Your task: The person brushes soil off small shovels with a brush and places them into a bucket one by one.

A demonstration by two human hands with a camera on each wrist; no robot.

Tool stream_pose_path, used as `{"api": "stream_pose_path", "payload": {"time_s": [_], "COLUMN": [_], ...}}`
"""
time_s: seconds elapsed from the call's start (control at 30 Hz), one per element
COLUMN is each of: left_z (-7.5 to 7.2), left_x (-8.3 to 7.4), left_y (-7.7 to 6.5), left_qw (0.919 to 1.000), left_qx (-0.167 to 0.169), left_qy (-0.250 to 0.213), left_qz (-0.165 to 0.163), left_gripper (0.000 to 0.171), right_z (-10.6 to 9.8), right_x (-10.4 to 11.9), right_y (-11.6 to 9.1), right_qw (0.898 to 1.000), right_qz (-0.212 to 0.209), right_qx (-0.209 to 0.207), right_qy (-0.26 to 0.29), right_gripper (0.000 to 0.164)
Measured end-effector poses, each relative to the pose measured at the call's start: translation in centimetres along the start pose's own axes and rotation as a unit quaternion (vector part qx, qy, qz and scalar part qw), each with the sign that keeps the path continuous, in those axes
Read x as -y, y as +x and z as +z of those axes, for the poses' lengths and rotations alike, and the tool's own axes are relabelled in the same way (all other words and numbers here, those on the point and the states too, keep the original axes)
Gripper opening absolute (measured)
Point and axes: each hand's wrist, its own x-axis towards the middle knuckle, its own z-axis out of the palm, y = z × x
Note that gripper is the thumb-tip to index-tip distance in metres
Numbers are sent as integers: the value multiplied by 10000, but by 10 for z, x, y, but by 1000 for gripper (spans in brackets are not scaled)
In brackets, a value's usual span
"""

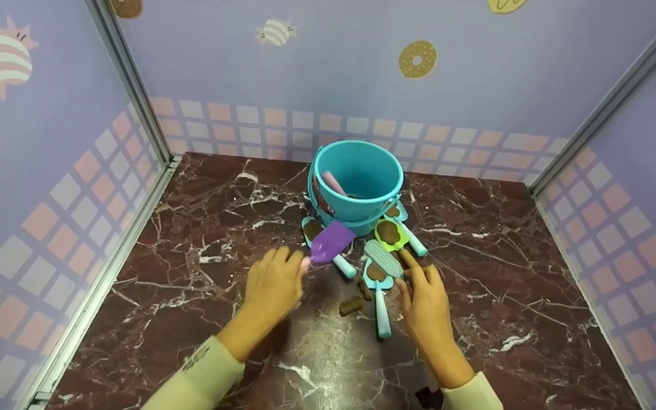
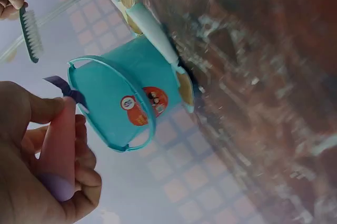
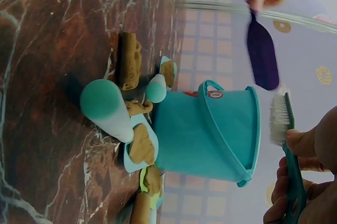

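My left hand grips the pink handle of a small toy shovel with a flat purple blade. The blade is raised in front of the teal bucket. My right hand holds a brush by its dark green handle, white bristles turned toward the purple blade in the right wrist view. Below the brush lies a light-blue toy shovel with brown, dough-like stuff in its scoop. A green-rimmed scoop, also filled with brown stuff, lies just beyond my right fingertips.
Inside the bucket leans a pink handle. More light-handled shovels with brown stuff lie around the bucket's base. A loose brown lump is on the dark marble-patterned surface. Patterned walls enclose the back and sides. A dark object lies near the front.
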Motion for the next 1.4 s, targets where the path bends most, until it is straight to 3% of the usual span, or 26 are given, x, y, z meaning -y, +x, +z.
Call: {"api": "stream_pose_path", "payload": {"time_s": [0.2, 0.33, 0.5, 0.63, 0.77, 1.03, 1.17, 1.4], "left_z": [-3, 0, 9, 20, 29, 39, 38, 35], "left_x": [0, 0, -7, -13, -17, -21, -23, -24], "left_y": [58, 107, 161, 190, 203, 209, 211, 215], "left_qw": [9979, 9944, 9863, 9760, 9688, 9567, 9573, 9585], "left_qx": [-219, -122, 871, 1536, 1880, 2221, 2238, 2257], "left_qy": [384, 835, 1275, 1429, 1529, 1797, 1737, 1677], "left_qz": [477, 637, 587, 585, 520, 557, 568, 471], "left_gripper": [26, 27, 32, 28, 28, 27, 29, 48], "right_z": [1, 0, -1, -1, -1, -2, -1, -1], "right_x": [1, 1, -2, -4, -4, -2, -2, -3], "right_y": [-4, -6, -11, -15, -15, -10, -8, -4], "right_qw": [9996, 9995, 9998, 9998, 9996, 9996, 9995, 9996], "right_qz": [175, 184, 74, 90, 157, 160, 140, 54], "right_qx": [214, 228, 97, 124, 191, 193, 204, 203], "right_qy": [-99, -112, -174, -142, -123, -148, -170, -174], "right_gripper": [18, 16, 19, 18, 18, 18, 18, 18]}}
